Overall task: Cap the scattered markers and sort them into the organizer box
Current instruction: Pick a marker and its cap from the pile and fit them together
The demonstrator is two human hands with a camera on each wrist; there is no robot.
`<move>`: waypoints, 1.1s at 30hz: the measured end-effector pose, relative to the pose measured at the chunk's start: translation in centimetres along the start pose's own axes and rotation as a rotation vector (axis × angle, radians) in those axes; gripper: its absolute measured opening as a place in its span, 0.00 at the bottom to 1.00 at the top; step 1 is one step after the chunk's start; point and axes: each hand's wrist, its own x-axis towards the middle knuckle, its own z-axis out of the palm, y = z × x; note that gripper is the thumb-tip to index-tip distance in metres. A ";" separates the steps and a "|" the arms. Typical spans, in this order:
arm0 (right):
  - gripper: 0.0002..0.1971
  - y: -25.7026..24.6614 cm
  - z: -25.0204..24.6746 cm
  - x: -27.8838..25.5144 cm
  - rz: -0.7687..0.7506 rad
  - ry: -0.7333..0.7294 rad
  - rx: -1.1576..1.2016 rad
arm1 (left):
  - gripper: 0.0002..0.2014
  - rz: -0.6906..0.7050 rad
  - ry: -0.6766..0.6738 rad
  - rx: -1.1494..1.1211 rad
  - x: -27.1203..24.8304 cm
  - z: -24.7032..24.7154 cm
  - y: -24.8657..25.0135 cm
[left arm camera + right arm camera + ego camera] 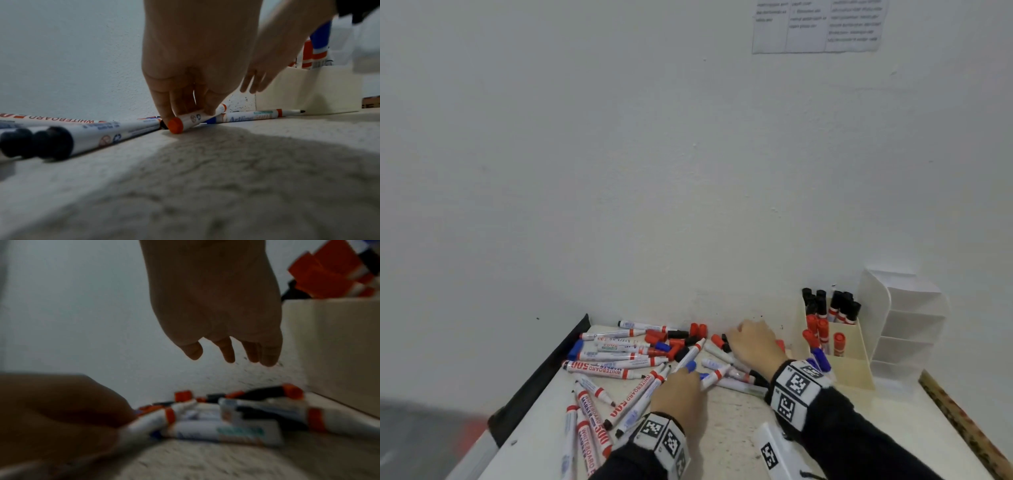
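Observation:
Many white markers, mostly uncapped, lie scattered on the table with loose red, black and blue caps by the wall. My left hand pinches a red-ended marker that lies low on the table, among other markers. My right hand hovers over the caps near the wall, its fingers hanging straight and holding nothing. The cream organizer box stands at the right, with black-capped markers at the back, red ones in the middle and blue ones in front.
A white tiered organizer stands right of the cream box against the wall. A black strip lines the table's left edge and a wooden ruler its right. A white tagged block lies near the front.

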 end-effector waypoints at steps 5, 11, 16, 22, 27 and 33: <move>0.25 5.1 3.3 4.0 0.265 -0.026 -0.204 | 0.11 -0.021 0.038 -0.107 0.0 0.0 -0.5; 0.30 6.6 3.9 5.0 0.368 0.019 -0.179 | 0.11 -0.012 0.064 -0.100 -0.2 0.1 -0.7; 0.19 6.3 3.0 4.3 0.263 0.090 -0.223 | 0.12 -0.008 0.103 -0.117 -0.5 0.2 -0.8; 0.07 4.5 2.0 2.4 0.069 0.344 0.061 | 0.12 -0.028 0.096 -0.186 -0.6 0.1 -0.7; 0.14 3.2 2.4 1.0 -0.150 0.223 0.284 | 0.09 -0.043 0.123 -0.243 -0.6 0.1 -0.7; 0.07 3.2 3.2 0.0 -0.186 0.259 0.425 | 0.08 -0.046 0.118 -0.298 -0.8 -0.3 -0.5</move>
